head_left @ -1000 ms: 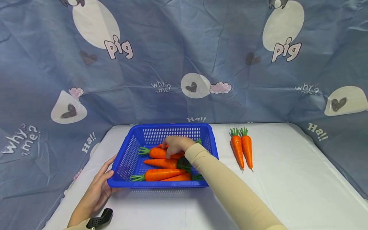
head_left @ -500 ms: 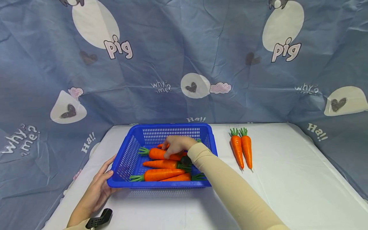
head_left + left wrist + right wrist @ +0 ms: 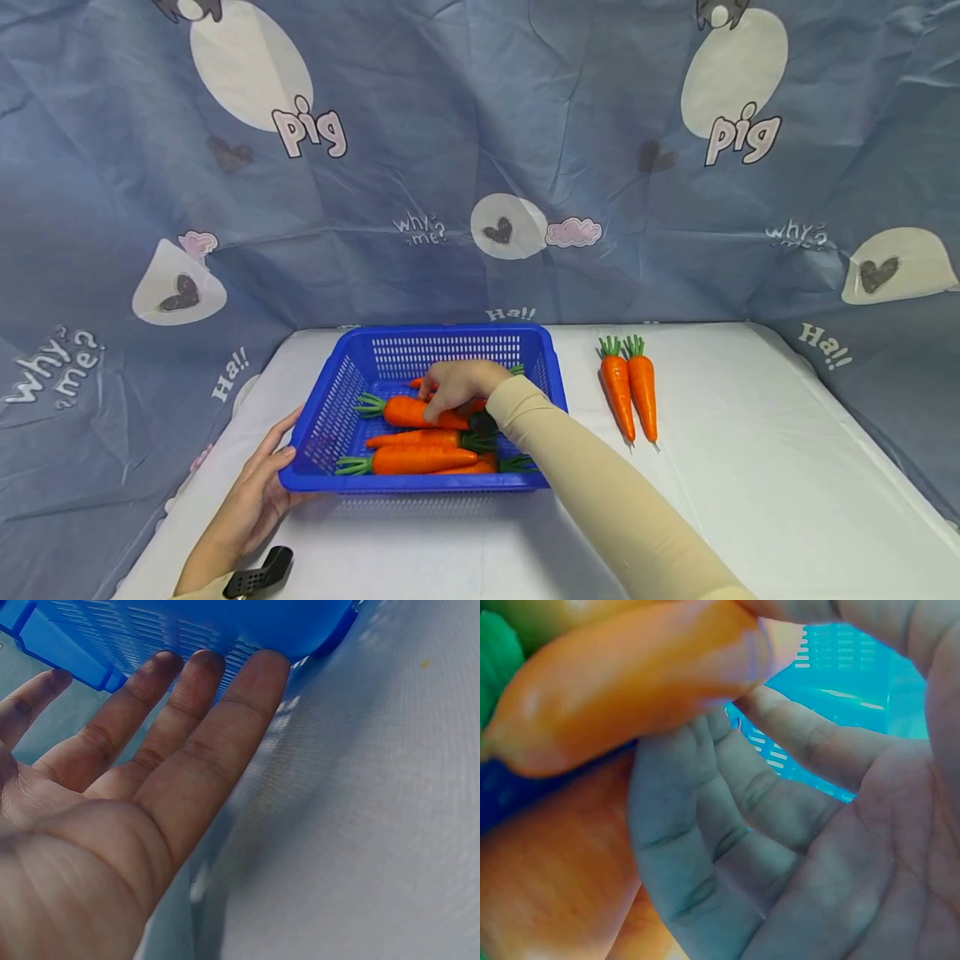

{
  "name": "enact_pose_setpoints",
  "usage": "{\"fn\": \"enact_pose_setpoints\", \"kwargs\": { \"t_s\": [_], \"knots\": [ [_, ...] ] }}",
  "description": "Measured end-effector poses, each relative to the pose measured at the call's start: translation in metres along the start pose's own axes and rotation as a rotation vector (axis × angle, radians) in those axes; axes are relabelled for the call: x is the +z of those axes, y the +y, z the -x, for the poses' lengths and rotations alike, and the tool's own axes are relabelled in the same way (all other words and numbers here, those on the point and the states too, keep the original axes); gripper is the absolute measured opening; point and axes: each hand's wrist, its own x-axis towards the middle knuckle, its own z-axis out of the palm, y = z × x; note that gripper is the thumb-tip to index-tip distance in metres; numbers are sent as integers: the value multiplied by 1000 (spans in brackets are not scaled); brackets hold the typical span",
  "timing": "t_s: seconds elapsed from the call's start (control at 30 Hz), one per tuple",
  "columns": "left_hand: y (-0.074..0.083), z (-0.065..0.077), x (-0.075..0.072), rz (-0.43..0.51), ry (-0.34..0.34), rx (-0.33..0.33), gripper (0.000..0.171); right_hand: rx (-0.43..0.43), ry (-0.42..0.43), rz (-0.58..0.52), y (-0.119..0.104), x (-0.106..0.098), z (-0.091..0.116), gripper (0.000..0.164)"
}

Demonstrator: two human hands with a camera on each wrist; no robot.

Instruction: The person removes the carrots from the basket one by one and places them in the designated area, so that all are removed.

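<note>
A blue plastic basket [image 3: 412, 482] holds several orange carrots with green tops. Inside it, my right hand [image 3: 461, 385] grips a carrot [image 3: 405, 411] whose green top points left. In the right wrist view the thumb lies over the carrot [image 3: 622, 682] and the fingers curl in below it. Just in front lies another carrot [image 3: 412, 439], partly tucked against the front carrot [image 3: 420, 459]. At the basket's front left corner, my left hand [image 3: 255, 496] touches the outside. The left wrist view shows its nearly straight fingers [image 3: 217, 742] against the slotted wall.
Two carrots [image 3: 617, 392] lie side by side on the white tablecloth [image 3: 757, 467], right of the basket, tops pointing away. A blue printed cloth [image 3: 390, 158] hangs behind and along both sides of the table.
My right hand has brought its carrot slightly toward the basket's front. The carrots in front of it have shifted forward and left, closer together. My left hand stays at the corner.
</note>
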Motion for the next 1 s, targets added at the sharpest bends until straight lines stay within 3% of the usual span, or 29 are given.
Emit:
{"fn": "enact_pose_setpoints", "kwargs": {
  "t_s": [0.2, 0.47, 0.67, 1.0],
  "knots": [
    [1, 0, 1, -18, 19, -14, 54, -28, 21, 7, 6, -2, 2, 49],
    [0, -1, 3, -55, 43, -28, 55, -13, 29, -184, 13, -10, 12, 51],
    [-1, 0, 3, -34, 35, -25, 55, -45, 36, -250, 22, -19, 18, 46],
    [-1, 0, 2, -23, 22, -17, 54, -69, 55, -369, 33, -28, 32, 55]
  ]
}}
